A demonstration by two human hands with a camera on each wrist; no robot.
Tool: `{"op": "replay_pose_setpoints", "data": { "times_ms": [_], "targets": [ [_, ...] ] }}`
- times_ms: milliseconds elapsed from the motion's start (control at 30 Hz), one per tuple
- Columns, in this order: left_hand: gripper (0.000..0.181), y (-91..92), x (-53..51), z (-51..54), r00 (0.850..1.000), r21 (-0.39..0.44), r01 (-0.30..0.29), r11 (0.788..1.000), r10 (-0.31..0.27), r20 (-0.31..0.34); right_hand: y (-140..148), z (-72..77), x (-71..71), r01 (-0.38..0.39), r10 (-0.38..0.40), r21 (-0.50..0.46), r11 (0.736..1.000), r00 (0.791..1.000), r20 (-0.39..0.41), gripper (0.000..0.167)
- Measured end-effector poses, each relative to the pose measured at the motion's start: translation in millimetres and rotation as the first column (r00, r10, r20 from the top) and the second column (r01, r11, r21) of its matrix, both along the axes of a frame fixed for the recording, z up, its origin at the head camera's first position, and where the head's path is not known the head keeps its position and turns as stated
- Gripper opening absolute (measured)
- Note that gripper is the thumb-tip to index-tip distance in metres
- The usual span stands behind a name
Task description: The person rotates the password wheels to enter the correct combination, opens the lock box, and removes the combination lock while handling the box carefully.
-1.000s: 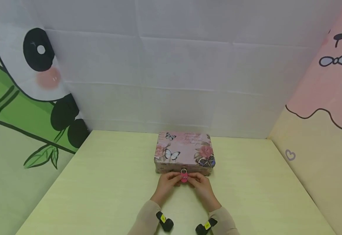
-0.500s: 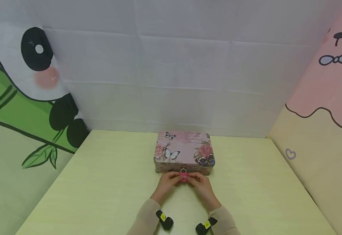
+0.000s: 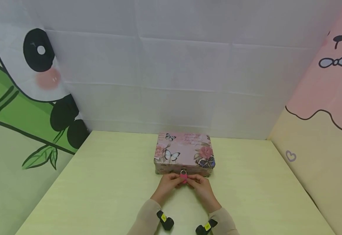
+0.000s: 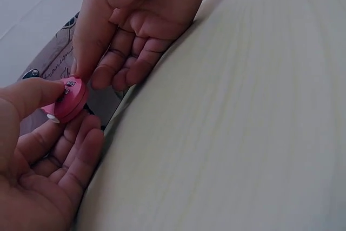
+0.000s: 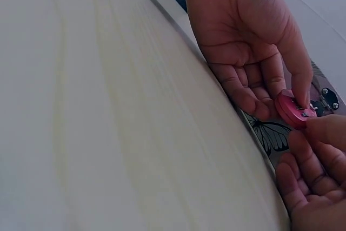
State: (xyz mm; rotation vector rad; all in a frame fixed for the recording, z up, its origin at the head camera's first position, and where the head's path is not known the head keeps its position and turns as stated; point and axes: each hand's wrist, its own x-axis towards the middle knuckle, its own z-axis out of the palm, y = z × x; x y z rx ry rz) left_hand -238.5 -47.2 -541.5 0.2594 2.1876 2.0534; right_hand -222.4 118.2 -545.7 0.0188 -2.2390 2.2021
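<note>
Pink padlock (image 3: 183, 178) ahead of you, you face a white backdrop (image 3: 159, 65) at the far edge of a pale yellow counter (image 3: 106, 182). On the counter's far part, near the middle, sits a closed box (image 3: 184, 150) printed with roses and butterflies. Your left hand (image 3: 168, 185) pinches the padlock from the left, your right hand (image 3: 199, 186) from the right, fingers grasping it just by the box's near side. You can't tell whether its silver shackle (image 3: 184, 171) passes through the metal clasp (image 5: 328, 100). Dark markings (image 4: 69, 84) on its face are too small to read.
</note>
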Motion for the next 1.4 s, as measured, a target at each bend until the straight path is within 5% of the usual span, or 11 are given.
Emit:
{"op": "replay_pose_setpoints", "data": {
  "times_ms": [600, 1400],
  "targets": [
    [0.023, 3.4, 0.7, 0.4, 0.999, -0.07, -0.027, 0.997, 0.024, -0.041, -2.1, 5.5, 4.0, 0.005, -0.005, -0.007, 1.0, 1.0, -0.006, 0.019],
    [0.018, 3.3, -3.2, -3.2, 0.996, -0.109, 0.047, 0.993, -0.054, -0.065, -2.1, 9.1, 7.7, 0.025, -0.025, 0.02, 0.999, 1.0, 0.005, 0.019]
  ]
}}
